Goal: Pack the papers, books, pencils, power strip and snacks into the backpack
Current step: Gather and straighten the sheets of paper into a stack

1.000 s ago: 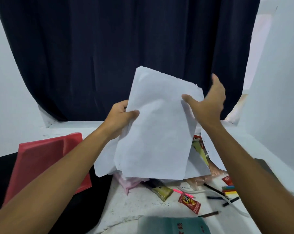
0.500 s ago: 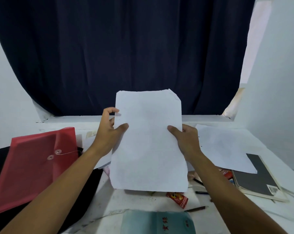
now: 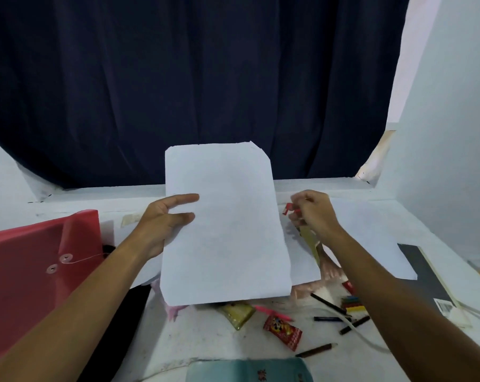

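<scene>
My left hand (image 3: 167, 219) grips the left edge of a stack of white papers (image 3: 225, 224) and holds it upright over the white table (image 3: 205, 343). My right hand (image 3: 313, 213) is off the stack, to its right, fingers pinched on the red top of a yellow-green snack packet (image 3: 309, 241). More white paper (image 3: 371, 235) lies flat under that hand. A black book (image 3: 426, 271) lies at the right. Pencils (image 3: 329, 304), a red snack (image 3: 283, 330) and a second yellow-green snack (image 3: 236, 315) are scattered in front. The black backpack (image 3: 123, 312) lies at the left.
A red string-tie envelope (image 3: 40, 257) rests on the backpack. A teal book (image 3: 249, 370) sits at the near edge. Crayons (image 3: 351, 304), a pink marker (image 3: 271, 312), a brown pencil (image 3: 316, 350) and a white cable (image 3: 371, 343) lie at the right. A dark curtain (image 3: 178, 92) hangs behind.
My right hand has let go of the papers' right edge and moved right onto the snack packet. The left hand alone now holds the stack, which sits slightly lower.
</scene>
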`<state>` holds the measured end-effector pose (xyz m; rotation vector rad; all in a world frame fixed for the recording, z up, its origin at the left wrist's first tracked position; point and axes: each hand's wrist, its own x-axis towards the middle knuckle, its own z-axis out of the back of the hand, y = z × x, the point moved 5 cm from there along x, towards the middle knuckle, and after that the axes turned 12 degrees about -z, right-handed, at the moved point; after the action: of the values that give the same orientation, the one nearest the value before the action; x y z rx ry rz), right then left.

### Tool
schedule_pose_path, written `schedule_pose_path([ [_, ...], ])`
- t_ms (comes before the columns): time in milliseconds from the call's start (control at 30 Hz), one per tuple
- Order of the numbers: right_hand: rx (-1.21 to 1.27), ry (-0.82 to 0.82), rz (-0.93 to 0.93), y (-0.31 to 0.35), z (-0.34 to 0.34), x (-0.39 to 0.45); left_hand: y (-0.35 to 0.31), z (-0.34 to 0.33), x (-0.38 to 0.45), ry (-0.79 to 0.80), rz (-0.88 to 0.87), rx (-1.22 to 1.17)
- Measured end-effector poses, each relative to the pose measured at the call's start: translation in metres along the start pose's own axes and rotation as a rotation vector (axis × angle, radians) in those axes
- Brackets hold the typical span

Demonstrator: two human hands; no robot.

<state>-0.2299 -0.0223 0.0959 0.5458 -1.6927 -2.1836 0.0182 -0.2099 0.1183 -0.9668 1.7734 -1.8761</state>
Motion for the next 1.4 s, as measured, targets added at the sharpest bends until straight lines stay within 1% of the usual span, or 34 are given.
schedule_pose_path([
  [67,-0.345,-0.144,-0.016,-0.022,0.016,0.03,0.015,-0.011,0.019,0.036,0.022,-0.006],
  [100,-0.512,-0.187,-0.066,-0.035,0.022,0.042,0.025,-0.017,0.03,0.058,0.036,0.001],
  [167,-0.784,-0.194,-0.178,-0.061,0.029,0.055,0.043,-0.03,0.049,0.087,0.066,0.037],
  [200,-0.906,-0.184,-0.205,-0.072,0.029,0.06,0.054,-0.037,0.059,0.114,0.084,0.056],
  [267,-1.056,-0.186,-0.223,-0.086,0.028,0.067,0.077,-0.051,0.077,0.169,0.117,0.096],
  [367,-1.065,-0.247,-0.199,-0.094,0.024,0.075,0.106,-0.065,0.094,0.207,0.166,0.135],
  [500,-1.153,-0.32,-0.15,-0.096,0.029,0.083,0.126,-0.08,0.102,0.214,0.198,0.186],
  [633,-1.244,-0.275,-0.12,-0.103,0.035,0.098,0.132,-0.09,0.105,0.169,0.203,0.234],
  [767,-1.28,-0.238,-0.059,-0.108,0.033,0.105,0.134,-0.101,0.1,0.127,0.22,0.25],
  [833,-1.239,-0.229,-0.043,-0.107,0.035,0.105,0.131,-0.107,0.097,0.111,0.219,0.267],
  [967,-0.924,-0.268,-0.066,-0.082,0.059,0.107,0.124,-0.127,0.086,0.057,0.209,0.295],
  [1067,-0.794,-0.194,-0.025,-0.046,0.065,0.101,0.123,-0.137,0.079,-0.016,0.257,0.245],
  [1167,-0.724,-0.074,0.066,-0.022,0.05,0.079,0.127,-0.144,0.07,-0.037,0.284,0.227],
  [1233,-0.702,0.022,0.119,-0.02,0.031,0.057,0.131,-0.149,0.064,-0.072,0.281,0.166],
  [1300,-0.698,0.111,0.146,-0.025,0.007,0.04,0.133,-0.154,0.061,-0.159,0.287,0.048],
  [1333,-0.701,0.145,0.158,-0.029,-0.006,0.033,0.133,-0.154,0.059,-0.198,0.301,-0.005],
  [1400,-0.718,0.179,0.183,-0.038,-0.028,0.024,0.13,-0.159,0.054,-0.208,0.345,-0.054],
])
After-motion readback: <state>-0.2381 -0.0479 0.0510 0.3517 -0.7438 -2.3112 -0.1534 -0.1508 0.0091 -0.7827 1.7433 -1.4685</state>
